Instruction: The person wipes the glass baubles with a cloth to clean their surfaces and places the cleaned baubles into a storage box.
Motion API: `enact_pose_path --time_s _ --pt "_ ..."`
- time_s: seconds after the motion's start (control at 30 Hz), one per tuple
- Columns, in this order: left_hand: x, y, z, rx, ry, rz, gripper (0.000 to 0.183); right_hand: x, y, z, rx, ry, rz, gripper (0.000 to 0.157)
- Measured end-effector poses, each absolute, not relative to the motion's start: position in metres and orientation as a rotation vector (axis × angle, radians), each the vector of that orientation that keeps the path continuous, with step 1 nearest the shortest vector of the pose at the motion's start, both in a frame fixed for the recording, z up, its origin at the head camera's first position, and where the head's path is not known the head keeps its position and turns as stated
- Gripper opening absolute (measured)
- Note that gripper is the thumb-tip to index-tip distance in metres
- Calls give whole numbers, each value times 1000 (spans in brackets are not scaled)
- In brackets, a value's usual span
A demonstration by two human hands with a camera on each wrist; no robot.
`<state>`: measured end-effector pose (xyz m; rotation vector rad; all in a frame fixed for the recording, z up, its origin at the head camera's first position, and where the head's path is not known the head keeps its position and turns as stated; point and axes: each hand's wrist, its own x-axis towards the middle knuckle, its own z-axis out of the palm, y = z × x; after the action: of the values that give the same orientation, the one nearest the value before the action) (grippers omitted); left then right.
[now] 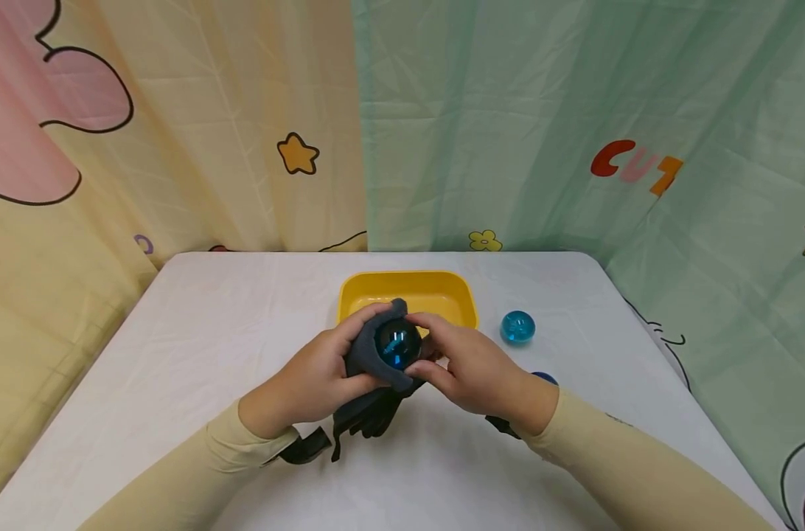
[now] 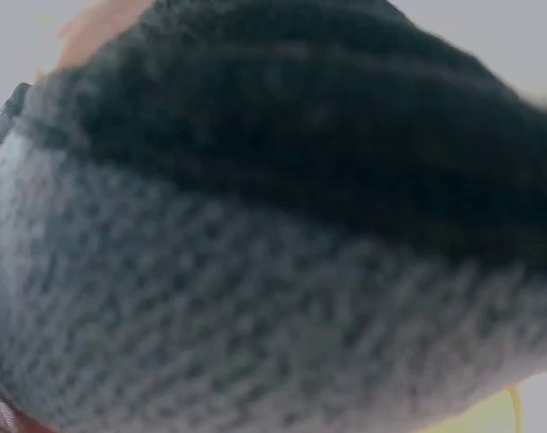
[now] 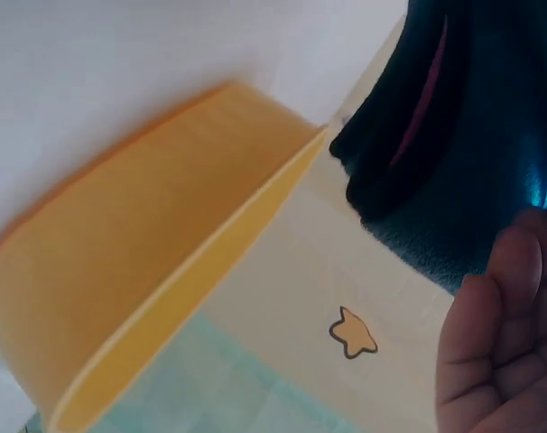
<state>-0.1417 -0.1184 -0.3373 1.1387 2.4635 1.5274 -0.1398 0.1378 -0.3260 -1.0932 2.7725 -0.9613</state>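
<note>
A dark blue glass ball (image 1: 398,344) sits in a fold of dark grey fuzzy cloth (image 1: 363,358), held up in front of a yellow tray (image 1: 472,310). My left hand (image 1: 309,383) grips the cloth from the left, its thumb below the ball. From the right, my right hand (image 1: 482,369) pinches the ball between thumb and fingers. Loose cloth hangs beneath both hands. In the left wrist view the cloth (image 2: 255,316) fills most of the picture. Fingers (image 3: 517,271) of the right hand reach up to the cloth in the right wrist view.
A clear light-blue ball (image 1: 518,327) lies on the white table (image 1: 197,346) right of the tray. Behind my right wrist, a darker blue ball (image 1: 545,377) shows only its top. Patterned curtains (image 1: 442,133) stand behind the table and along its sides.
</note>
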Motion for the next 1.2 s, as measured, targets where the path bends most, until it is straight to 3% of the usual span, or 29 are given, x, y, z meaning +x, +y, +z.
enact_pose_path --time_s 0.2,0.47,0.77,0.87,1.07,1.2 --pt "-143 -118 -339 1151 2472 1504 85 -140 136 -329 -957 2632 -1163 46" --pt "-145 -121 -338 1128 2502 1523 87 -137 135 -326 -1135 2699 -1058 77" --pt "-142 -121 -341 1117 2472 1478 85 -139 138 -324 -1270 2916 -602 66" --pt "-141 -119 -343 1129 2466 1460 83 -140 140 -325 -1195 2840 -698 64" --pt "-139 -117 -348 1111 2460 1398 83 -143 140 -335 -932 2600 -975 41" --pt "-140 -115 -352 1102 2479 1390 82 -141 139 -341 -864 2558 -1065 46"
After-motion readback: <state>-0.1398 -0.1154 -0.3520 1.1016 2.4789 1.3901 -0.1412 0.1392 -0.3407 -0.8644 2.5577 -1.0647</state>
